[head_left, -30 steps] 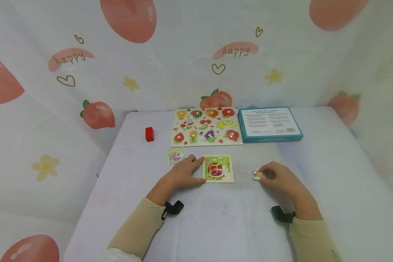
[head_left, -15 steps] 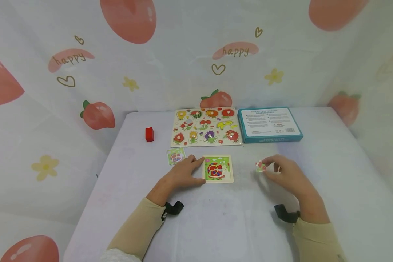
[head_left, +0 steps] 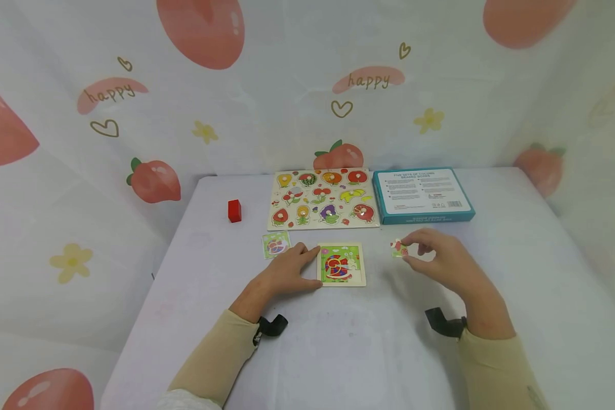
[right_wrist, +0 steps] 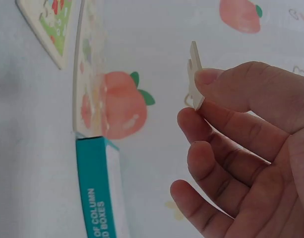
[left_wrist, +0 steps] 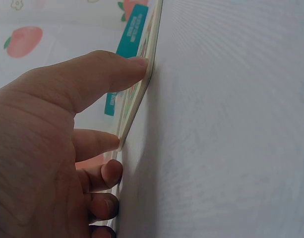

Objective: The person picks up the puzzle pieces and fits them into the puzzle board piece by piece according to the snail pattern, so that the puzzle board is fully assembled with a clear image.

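A square wooden jigsaw puzzle [head_left: 361, 277] with a red snail picture lies flat in its pale frame. My left hand [head_left: 286, 270] rests at its left side, thumb and forefinger spread straight, their tips touching the frame's two left corners. In the left wrist view, the other fingers [left_wrist: 103, 206] are bent beside the frame. To the right, my right hand [head_left: 443, 261] pinches a small green, red and white puzzle piece [head_left: 397, 249] between thumb and fingertips, above the table. Seen edge-on in the right wrist view, the puzzle piece [right_wrist: 194, 82] is thin and pale.
Behind the puzzle lies a fruit peg board [head_left: 312, 206], with a teal box [head_left: 425, 196] at its right. A snail picture card [head_left: 275, 244] lies beyond the left hand. A red block [head_left: 234, 210] stands at the table's far left.
My right hand has lifted the puzzle piece off the table and moved it away from me, then slightly left towards the puzzle. The left hand has stayed at the frame.
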`<state>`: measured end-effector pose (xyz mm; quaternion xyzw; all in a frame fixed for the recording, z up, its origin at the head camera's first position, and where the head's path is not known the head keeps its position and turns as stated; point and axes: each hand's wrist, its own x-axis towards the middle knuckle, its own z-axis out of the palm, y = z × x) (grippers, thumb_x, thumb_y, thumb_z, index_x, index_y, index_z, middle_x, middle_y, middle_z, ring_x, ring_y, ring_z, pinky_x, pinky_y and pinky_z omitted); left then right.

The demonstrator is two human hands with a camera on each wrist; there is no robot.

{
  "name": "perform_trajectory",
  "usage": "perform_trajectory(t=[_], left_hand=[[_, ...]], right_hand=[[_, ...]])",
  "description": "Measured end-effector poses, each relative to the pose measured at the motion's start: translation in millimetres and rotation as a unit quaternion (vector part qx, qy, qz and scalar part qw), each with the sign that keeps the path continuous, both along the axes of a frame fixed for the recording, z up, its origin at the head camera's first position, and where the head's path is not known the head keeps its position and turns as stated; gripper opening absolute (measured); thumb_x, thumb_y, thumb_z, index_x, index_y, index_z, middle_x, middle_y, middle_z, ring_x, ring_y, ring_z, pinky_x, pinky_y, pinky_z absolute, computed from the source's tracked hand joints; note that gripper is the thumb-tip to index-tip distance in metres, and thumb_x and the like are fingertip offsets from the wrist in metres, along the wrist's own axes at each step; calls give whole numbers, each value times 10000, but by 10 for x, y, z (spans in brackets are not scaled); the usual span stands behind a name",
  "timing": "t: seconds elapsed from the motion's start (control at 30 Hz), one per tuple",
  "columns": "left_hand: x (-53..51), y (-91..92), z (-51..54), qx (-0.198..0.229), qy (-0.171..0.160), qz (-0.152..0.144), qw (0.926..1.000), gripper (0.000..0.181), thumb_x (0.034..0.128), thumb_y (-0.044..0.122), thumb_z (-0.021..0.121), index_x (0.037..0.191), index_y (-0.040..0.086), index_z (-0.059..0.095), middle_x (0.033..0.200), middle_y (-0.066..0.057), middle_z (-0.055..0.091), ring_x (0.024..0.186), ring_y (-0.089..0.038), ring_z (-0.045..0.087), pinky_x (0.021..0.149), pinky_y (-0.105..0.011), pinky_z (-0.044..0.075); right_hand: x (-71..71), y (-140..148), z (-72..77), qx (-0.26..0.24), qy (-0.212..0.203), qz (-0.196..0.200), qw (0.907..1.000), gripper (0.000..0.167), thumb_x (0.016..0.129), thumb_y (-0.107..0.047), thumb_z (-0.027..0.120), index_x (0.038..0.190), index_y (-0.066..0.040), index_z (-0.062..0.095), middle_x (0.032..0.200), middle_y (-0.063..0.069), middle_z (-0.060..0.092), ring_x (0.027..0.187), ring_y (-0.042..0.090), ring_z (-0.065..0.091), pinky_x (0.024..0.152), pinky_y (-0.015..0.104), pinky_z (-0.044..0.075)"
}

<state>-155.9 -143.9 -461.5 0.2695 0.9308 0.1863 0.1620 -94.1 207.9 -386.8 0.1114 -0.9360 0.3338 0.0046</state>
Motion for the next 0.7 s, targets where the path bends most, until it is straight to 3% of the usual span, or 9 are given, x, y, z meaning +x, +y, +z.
perform_trajectory(t=[0.2, 0.7], left_hand=[[-4, 2, 2, 10, -4, -19, 10000, 889, 864, 513, 765, 1600, 186, 388, 1185, -14, 486, 982, -159, 474, 844, -326, 440], [-24, -4, 3, -11, -64, -71, 10000, 887, 869, 528, 756, 1601, 190, 387, 1189, -2, 484, 989, -151, 471, 828, -313, 442]], right_hand=[[-73, -79, 61, 80, 243, 263, 9993, 312, 887, -138, 811, 1192, -119, 744, 1071, 44, 676, 964, 244, 555, 804, 463, 517], [-221, -309, 82, -5, -57, 657, 9978, 332, 876, -204, 836, 1187, -130, 743, 1074, 17, 673, 957, 232, 547, 723, 345, 503]])
